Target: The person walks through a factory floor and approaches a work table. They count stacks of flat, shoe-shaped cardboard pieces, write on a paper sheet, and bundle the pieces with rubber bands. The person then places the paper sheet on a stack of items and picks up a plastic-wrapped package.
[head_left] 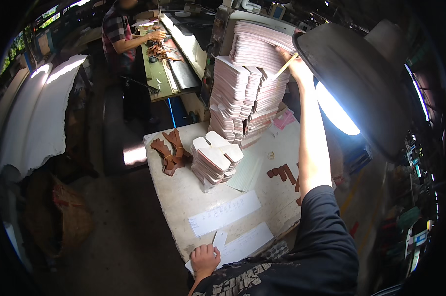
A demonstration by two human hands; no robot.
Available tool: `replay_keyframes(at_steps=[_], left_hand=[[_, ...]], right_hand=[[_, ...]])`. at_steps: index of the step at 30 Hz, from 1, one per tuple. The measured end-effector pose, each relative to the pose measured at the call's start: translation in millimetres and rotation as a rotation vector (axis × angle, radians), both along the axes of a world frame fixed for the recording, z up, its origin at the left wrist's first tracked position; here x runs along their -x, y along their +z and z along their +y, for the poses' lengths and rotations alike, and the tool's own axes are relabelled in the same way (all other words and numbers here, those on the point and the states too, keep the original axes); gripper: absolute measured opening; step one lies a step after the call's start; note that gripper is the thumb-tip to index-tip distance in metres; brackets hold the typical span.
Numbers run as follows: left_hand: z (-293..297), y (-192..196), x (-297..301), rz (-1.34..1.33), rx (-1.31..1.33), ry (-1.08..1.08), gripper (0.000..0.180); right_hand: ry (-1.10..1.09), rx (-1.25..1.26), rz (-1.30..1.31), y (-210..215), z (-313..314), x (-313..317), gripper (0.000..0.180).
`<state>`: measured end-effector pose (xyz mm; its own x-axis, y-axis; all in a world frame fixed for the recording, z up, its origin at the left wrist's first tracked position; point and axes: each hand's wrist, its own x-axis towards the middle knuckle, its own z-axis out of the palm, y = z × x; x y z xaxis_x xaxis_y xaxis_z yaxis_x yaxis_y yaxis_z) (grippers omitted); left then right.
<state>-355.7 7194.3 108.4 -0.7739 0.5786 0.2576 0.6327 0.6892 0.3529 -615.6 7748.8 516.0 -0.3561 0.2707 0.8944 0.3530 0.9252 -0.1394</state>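
My right hand (297, 63), its arm stretched far forward, has a yellow pencil (286, 66) in its fingers. The fingers reach the right edge of the upper bundle on a tall stack of pinkish-white cut sheets (260, 39). My left hand (205, 257) lies palm-down at the table's near edge, fingers bent slightly and thumb to the right. Beside its thumb is a small white card (220, 239), next to a white paper sheet (247, 244). Another paper sheet with handwriting (225, 213) lies farther in.
A shorter stack of notched white pieces (215, 160) and brown cut pieces (171, 150) stand on the white table (173, 207). More brown pieces (282, 172) lie near my arm. A big lamp shade (351, 79) hangs at right. Another person (122, 44) works at a green bench.
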Motion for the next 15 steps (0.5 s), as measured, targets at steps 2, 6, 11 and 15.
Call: replay_keyframes(at_steps=[2,6,11,15], left_hand=[[0.3,0.4,0.3,0.004,0.001,-0.001,0.017],[1.2,1.3,0.6,0.017,-0.004,0.003,0.017],[-1.8,2.7,-5.6,0.071,-0.008,0.003,0.018],[-8.1,2.2,-7.9,0.057,0.04,0.009,0.016]], right_hand=[[-0.012,-0.049,-0.006,-8.2,1.5,-5.3,0.04],[-0.015,-0.15,0.006,-21.1,-5.7,-15.2,0.042],[0.065,-0.338,0.117,-45.8,-51.6,-22.5,0.044],[0.384,-0.244,0.199,-77.1,-133.9,-53.2,0.059]])
